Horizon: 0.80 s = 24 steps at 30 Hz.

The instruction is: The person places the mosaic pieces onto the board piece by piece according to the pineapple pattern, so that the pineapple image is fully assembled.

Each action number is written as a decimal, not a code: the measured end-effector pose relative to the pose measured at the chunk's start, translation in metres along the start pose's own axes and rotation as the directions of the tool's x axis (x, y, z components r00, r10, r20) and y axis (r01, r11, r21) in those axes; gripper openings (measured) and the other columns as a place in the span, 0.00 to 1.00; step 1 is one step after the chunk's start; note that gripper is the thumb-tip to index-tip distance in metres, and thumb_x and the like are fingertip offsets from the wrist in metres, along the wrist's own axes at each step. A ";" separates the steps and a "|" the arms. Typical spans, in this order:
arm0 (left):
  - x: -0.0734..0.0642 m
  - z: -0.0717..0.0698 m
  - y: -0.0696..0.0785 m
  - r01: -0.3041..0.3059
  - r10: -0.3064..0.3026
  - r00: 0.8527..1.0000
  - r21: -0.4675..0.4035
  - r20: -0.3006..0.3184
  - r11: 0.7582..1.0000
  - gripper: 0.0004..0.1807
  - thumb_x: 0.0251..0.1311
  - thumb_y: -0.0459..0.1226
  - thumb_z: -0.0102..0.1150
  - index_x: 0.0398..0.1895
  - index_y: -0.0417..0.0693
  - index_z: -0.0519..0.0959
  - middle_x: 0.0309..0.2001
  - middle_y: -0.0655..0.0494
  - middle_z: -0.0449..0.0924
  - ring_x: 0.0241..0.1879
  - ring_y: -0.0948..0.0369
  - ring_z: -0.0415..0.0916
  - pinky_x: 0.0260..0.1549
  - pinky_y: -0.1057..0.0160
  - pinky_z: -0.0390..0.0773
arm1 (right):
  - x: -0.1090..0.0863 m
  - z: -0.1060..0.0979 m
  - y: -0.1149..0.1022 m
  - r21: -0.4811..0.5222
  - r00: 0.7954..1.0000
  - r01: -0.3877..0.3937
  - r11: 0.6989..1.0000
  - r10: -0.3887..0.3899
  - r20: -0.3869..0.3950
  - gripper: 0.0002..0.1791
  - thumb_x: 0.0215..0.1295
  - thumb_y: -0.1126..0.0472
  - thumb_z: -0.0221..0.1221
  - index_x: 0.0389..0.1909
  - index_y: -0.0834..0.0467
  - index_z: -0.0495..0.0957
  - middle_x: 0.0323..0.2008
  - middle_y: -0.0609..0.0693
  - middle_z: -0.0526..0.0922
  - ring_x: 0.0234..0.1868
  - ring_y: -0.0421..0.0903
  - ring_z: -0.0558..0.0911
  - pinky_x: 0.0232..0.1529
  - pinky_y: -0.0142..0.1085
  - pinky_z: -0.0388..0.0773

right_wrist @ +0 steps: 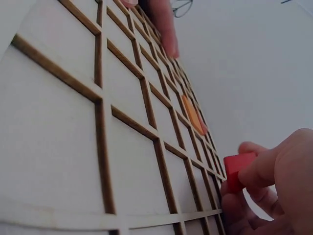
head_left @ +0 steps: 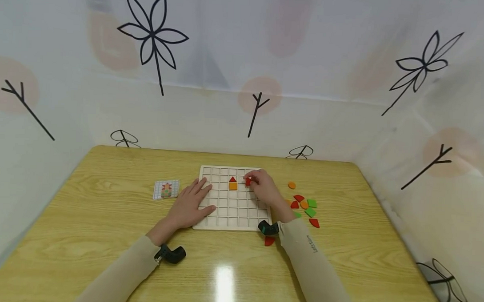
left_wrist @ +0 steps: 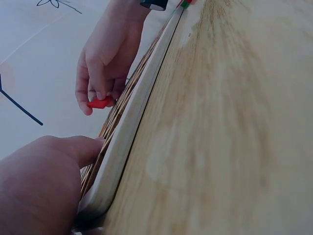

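Observation:
A white wooden grid board (head_left: 222, 214) lies on the table. My left hand (head_left: 188, 207) rests with spread fingers on its left edge, the thumb on the board in the left wrist view. Above the board's upper right part, my right hand (head_left: 264, 187) pinches a red piece (right_wrist: 238, 169) between thumb and fingers. Its full shape is partly hidden by the fingers. In the grid, an orange square (head_left: 233, 186) sits in one cell, and a red triangle (head_left: 233, 179) occupies the cell just above it.
Right of the board lie loose red, green and orange pieces, among them a green square (head_left: 312, 203) and an orange disc (head_left: 291, 185). A red piece (head_left: 269, 241) lies below the board's near edge. A small pattern card (head_left: 158, 190) is on the left.

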<state>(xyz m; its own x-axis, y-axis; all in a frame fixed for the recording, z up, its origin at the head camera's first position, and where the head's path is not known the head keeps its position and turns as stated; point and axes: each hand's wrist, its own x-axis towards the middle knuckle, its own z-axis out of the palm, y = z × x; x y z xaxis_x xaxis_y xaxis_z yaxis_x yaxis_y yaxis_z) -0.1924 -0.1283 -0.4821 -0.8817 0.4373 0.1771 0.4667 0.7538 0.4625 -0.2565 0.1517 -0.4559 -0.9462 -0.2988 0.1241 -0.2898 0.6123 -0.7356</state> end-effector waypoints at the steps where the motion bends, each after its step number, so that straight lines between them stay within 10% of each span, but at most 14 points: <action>1: 0.000 0.000 0.000 0.001 -0.001 1.000 0.001 -0.001 1.000 0.39 0.68 0.55 0.55 0.76 0.45 0.62 0.78 0.45 0.49 0.77 0.46 0.43 0.68 0.37 0.50 | 0.000 0.000 0.000 0.004 1.000 0.000 1.000 0.000 -0.005 0.16 0.69 0.75 0.50 0.50 0.62 0.81 0.45 0.57 0.74 0.40 0.51 0.73 0.41 0.41 0.71; 24: 0.000 0.003 -0.002 -0.002 0.002 1.000 0.018 -0.001 1.000 0.40 0.68 0.56 0.54 0.77 0.45 0.61 0.78 0.46 0.48 0.77 0.46 0.42 0.68 0.37 0.50 | -0.002 0.013 0.005 0.034 0.997 -0.069 0.997 0.071 -0.041 0.07 0.65 0.60 0.67 0.40 0.58 0.86 0.32 0.49 0.80 0.32 0.47 0.74 0.35 0.38 0.72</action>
<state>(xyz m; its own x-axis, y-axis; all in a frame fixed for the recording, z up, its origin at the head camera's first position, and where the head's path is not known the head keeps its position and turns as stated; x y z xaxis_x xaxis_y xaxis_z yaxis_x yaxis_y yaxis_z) -0.1933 -0.1287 -0.4857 -0.8808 0.4384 0.1791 0.4698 0.7617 0.4461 -0.2542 0.1458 -0.4687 -0.9694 -0.2248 0.0988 -0.2185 0.6066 -0.7644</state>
